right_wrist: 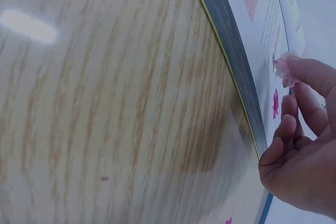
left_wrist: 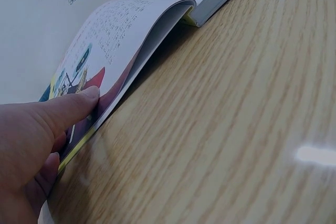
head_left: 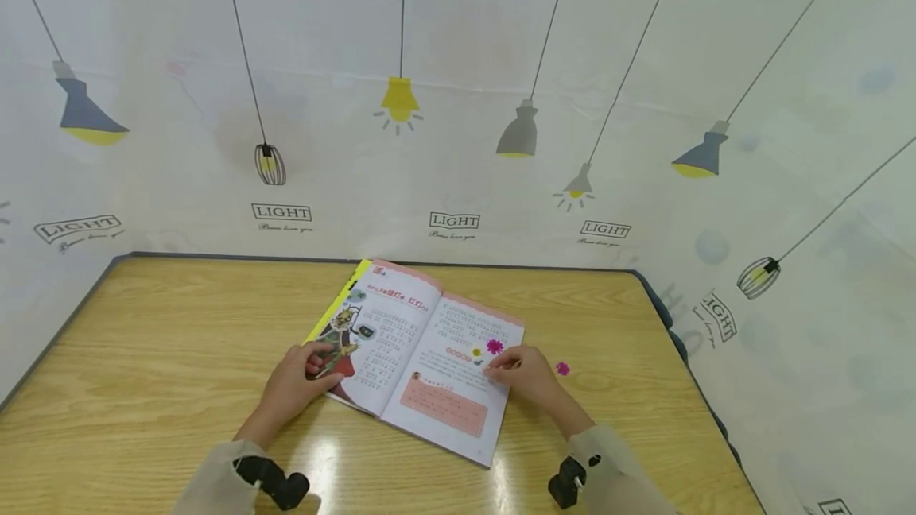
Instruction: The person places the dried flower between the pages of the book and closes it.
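Observation:
An open book (head_left: 444,356) with printed pages lies on the wooden table. My left hand (head_left: 295,382) grips the lower part of its left edge, with the thumb (left_wrist: 79,103) on the page and the other fingers partly hidden at the edge. Over the right page, my right hand (head_left: 531,377) pinches a small pale pink flower (right_wrist: 286,68) between thumb and finger. Beside those fingertips, a magenta flower (head_left: 494,346) and a small yellow flower (head_left: 476,352) are on the right page.
Another magenta flower (head_left: 563,369) lies on the table (head_left: 193,324) to the right of the book. A pale wall covering (head_left: 343,141) printed with hanging lamps rises behind and beside the table. Dark trim (head_left: 651,300) runs along the table's edge.

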{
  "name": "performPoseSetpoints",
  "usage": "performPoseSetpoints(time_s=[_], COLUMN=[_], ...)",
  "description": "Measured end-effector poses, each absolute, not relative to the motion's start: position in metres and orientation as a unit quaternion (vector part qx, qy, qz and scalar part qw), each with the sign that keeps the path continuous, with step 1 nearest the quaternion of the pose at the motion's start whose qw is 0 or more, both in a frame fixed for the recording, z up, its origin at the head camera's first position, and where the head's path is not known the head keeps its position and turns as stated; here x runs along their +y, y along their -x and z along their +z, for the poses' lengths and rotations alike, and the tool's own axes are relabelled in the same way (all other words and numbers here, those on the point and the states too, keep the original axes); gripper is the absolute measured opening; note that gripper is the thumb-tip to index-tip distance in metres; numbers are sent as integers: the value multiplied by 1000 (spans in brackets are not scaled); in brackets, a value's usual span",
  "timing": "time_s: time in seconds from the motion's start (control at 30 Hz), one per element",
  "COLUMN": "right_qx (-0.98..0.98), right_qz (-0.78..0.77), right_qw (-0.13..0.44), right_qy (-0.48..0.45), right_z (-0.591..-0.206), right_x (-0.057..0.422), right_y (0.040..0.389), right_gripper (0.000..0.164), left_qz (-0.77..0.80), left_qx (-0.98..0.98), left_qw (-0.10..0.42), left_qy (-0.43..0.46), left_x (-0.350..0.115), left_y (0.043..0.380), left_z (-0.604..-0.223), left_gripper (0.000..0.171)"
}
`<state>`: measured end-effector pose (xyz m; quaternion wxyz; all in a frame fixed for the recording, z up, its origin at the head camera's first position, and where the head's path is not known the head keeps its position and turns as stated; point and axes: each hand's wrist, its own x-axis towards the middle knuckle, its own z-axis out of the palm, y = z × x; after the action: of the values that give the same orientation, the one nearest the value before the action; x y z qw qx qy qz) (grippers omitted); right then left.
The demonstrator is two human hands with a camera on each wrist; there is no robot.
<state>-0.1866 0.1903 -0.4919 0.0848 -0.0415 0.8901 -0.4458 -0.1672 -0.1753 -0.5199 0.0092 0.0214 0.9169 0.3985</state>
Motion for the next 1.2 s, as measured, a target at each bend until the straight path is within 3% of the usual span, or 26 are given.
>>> performPoseSetpoints(time_s=[0.43,1.2], right_qx=[897,901], right_qz=[-425,-422], right_qw=[120,103], right_qy=[27,12], right_z=[-494,-497], right_x=[187,184], right_y=[189,191], right_gripper=[11,14], left_qz=[403,400], left_qx=[915,916], left_qw=[7,7], left_qy=[-23,-20], left_x=[-175,-177], left_y=[167,168], left_z=[-521,-525], left_gripper=[48,49])
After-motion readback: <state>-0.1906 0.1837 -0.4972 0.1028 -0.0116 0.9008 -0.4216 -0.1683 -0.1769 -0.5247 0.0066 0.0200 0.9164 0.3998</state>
